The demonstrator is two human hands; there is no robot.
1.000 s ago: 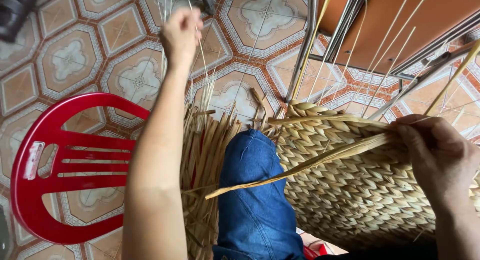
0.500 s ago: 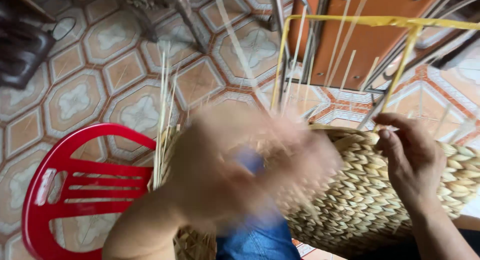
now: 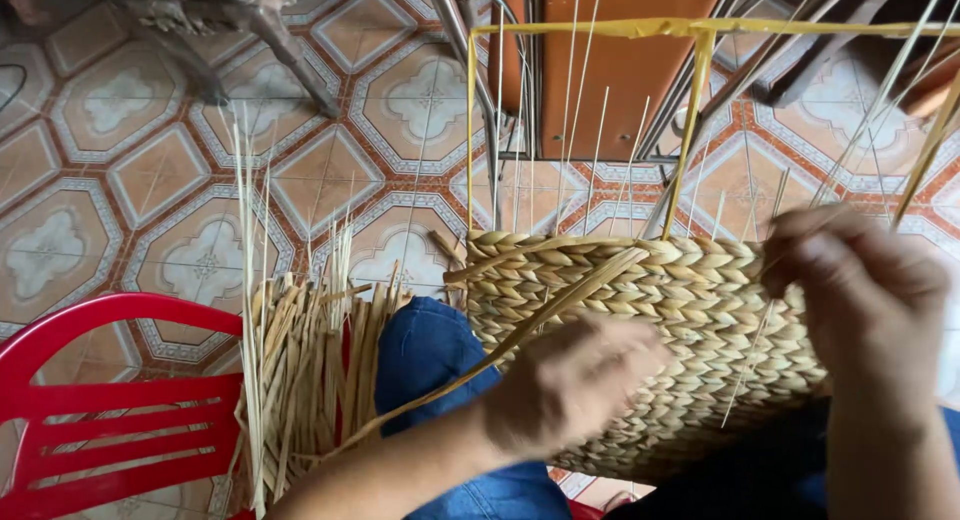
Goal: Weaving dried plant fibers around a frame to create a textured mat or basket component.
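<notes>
Patterned floor tiles [image 3: 150,170] lie beneath. Woven basket [image 3: 640,320] rests on the lap, beside the red chair [image 3: 110,410] and loose straw bundle [image 3: 300,380]. Left hand [image 3: 570,385] fingers pinch a straw strand [image 3: 520,330]; right hand [image 3: 865,300] fingers clench the basket rim, partly hiding it.

The left hand [image 3: 570,385] is blurred, fingers curled loosely, its bare forearm rising from the lower edge toward the middle. The right hand [image 3: 865,295] sits higher at the right, fingers bent inward in a pinch, wrist angled down.
</notes>
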